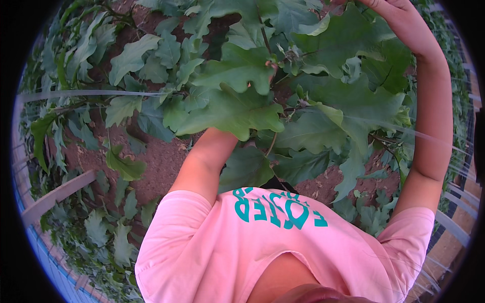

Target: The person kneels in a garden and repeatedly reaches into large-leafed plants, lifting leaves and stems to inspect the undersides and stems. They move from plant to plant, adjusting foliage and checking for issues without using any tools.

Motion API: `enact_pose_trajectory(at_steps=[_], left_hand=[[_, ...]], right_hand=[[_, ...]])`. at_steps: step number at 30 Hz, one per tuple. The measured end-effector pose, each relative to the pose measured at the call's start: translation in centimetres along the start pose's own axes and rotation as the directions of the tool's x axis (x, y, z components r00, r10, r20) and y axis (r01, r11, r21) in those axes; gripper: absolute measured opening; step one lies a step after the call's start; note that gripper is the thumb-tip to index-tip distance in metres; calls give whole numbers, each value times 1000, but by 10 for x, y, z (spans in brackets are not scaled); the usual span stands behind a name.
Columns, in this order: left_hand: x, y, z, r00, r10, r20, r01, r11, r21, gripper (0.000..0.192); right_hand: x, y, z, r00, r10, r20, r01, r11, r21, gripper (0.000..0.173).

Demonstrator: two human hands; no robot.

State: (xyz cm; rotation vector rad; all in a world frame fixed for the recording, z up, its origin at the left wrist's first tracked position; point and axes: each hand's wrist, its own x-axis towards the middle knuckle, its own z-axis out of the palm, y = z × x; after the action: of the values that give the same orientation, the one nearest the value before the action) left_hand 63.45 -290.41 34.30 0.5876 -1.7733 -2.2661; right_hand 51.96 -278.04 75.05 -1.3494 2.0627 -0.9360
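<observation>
Large lobed leaves of an eggplant plant [235, 110] fill the middle of the head view. My left forearm [214, 149] reaches in under them, and the leaves hide nearly all of my left hand. A small skin-coloured patch, perhaps fingertips, shows between leaves beside a stem. At the top right, my right hand [379, 4] is cut by the picture's edge, its fingers beside the upper edge of a broad leaf [337, 41]; whether it grips anything cannot be told. Budding shoots [293, 55] stand between the arms.
Pale strings [113, 92] cross the foliage at left and right. Brown soil [159, 159] shows through gaps. A flat pale slat [60, 197] lies at the lower left, with a blue edge [49, 253] beyond. More leafy plants surround me, and light strips [456, 206] run along the right side.
</observation>
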Motion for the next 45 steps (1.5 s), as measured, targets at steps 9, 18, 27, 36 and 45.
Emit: enact_pose_trajectory(at_steps=[9,18,27,36,45], left_hand=[[4,22,5,954,-194,230,289,803,-521,62],[5,6,1,946,-9,325,98,961,-260,48],[4,-6,-4,963,82,257,65,853,-517,42],[1,3,-8,987,-38,154,64,983,-171,42],[-12,11,-2,844,-479,240,536,746,-395,33]], right_hand=[[-11,-23,6,989,128,-77,-127,992,11,28],[-21,1,7,989,-9,-150,2,999,-45,28],[-23,-13,16,985,-43,-167,14,985,-171,29],[-25,-17,19,986,-10,-167,-6,995,-95,28],[-27,-13,23,978,-46,-202,25,994,-109,28]])
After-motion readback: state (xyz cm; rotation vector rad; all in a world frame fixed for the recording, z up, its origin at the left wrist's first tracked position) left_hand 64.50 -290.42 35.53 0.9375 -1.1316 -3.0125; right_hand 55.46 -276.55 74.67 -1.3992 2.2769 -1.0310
